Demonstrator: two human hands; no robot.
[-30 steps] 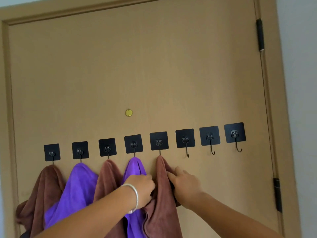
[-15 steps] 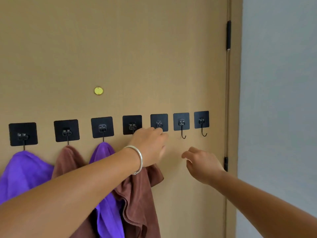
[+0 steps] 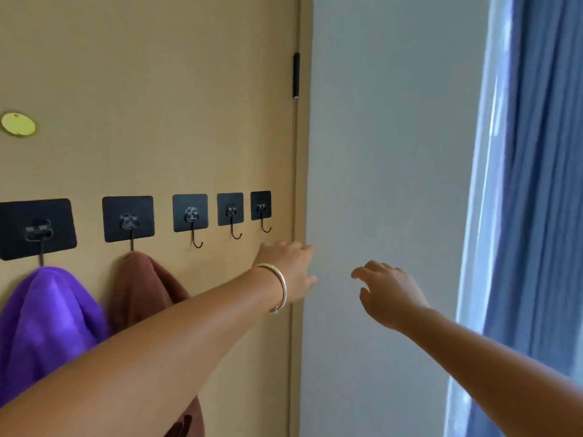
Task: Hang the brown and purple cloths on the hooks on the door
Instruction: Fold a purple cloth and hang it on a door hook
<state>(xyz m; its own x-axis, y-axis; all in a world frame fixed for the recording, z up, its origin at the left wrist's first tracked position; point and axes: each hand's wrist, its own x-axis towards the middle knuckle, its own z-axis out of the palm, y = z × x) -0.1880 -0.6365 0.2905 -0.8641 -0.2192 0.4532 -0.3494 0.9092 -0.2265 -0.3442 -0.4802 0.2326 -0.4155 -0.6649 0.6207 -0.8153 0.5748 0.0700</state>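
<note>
Tan door (image 3: 157, 89), black hooks (image 3: 190, 212), purple cloth (image 3: 47, 316), brown cloth (image 3: 142, 285), seemingly blue curtain (image 3: 536, 184)

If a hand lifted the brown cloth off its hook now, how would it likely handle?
Probably floppy: the brown cloth drapes in soft folds from a single hook. Likely light, since that thin hook holds it. Its fuzzy-looking surface suggests it would not slip easily.

Both hands (image 3: 288, 269) apparently empty, outstretched.
</note>
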